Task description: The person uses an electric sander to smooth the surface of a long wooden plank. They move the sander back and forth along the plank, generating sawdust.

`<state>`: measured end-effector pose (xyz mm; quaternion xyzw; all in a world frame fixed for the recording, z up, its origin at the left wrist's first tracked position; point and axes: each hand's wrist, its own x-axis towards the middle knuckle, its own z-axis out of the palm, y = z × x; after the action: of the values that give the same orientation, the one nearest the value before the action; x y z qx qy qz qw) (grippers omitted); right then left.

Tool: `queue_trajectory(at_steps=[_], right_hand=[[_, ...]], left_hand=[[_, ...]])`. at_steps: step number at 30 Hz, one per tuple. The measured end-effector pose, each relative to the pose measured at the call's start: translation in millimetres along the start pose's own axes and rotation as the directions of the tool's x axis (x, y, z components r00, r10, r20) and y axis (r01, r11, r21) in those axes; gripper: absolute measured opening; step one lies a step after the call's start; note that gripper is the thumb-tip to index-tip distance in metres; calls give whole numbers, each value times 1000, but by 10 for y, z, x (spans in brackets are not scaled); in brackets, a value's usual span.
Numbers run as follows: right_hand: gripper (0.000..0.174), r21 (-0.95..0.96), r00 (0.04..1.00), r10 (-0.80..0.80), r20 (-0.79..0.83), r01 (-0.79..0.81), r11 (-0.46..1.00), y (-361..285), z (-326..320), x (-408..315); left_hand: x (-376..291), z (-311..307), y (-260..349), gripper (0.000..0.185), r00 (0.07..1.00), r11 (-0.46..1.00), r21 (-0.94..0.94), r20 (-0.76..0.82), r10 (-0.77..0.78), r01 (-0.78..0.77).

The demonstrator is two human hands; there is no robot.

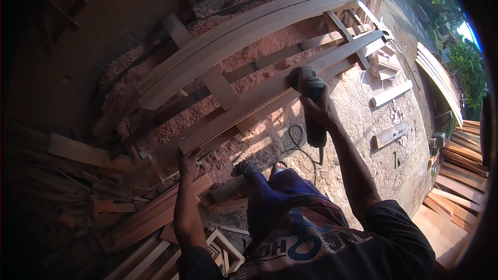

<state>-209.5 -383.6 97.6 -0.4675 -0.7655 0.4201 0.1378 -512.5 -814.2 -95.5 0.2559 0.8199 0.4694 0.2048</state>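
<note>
My right hand (pixel 320 105) is closed around the body of an angle grinder (pixel 310 81), whose disc end rests at the face of a long wooden board (pixel 268 88). The grinder's cord hangs from its rear end. My left hand (pixel 189 160) grips the near left end of that same board. The board lies slantwise across wooden cross pieces (pixel 220 85) of a low support. Beyond it, two long, slightly curved-looking planks (pixel 241 39) lie side by side on the support. Whether the disc is spinning cannot be told.
Pinkish wood shavings (pixel 175 124) cover the ground under the support. The black cord (pixel 297 136) loops by my feet. Stacked boards (pixel 155 214) and a wooden frame (pixel 229 249) lie at lower left. Offcuts (pixel 392 93) lie on the right, with more planks (pixel 463 171) at the far right.
</note>
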Motion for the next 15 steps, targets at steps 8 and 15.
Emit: queue_trajectory(at_steps=[8, 15], right_hand=[[101, -21, 976, -117, 182, 123, 992, -551, 858, -444], [98, 84, 849, -315, 424, 310, 947, -1207, 1896, -1168]], left_hand=[[-16, -50, -145, 67, 998, 998, 11, -38, 55, -55], [-27, 37, 13, 53, 997, 980, -198, -62, -41, 28]])
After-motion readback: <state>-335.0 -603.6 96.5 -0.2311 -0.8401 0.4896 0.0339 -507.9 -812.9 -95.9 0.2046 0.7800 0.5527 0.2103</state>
